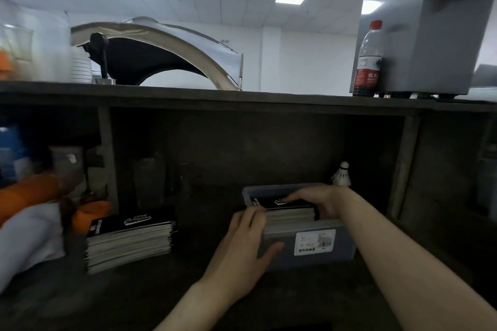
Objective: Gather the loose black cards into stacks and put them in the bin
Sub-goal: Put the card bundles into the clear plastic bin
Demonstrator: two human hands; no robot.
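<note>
Left grip (242, 244), right grip (320, 201) clasping card stack (290, 213) inside grey bin (309, 250)

A counter (242, 99) roofs the bay, with dividers (106, 142) walling both sides. Bare shelf (204, 234) lies between the bin (345, 247) and the card stack (129, 239).

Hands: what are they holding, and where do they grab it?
A stack of cards, in the bin. The left hand holds its left end, the right hand its right end.
</note>
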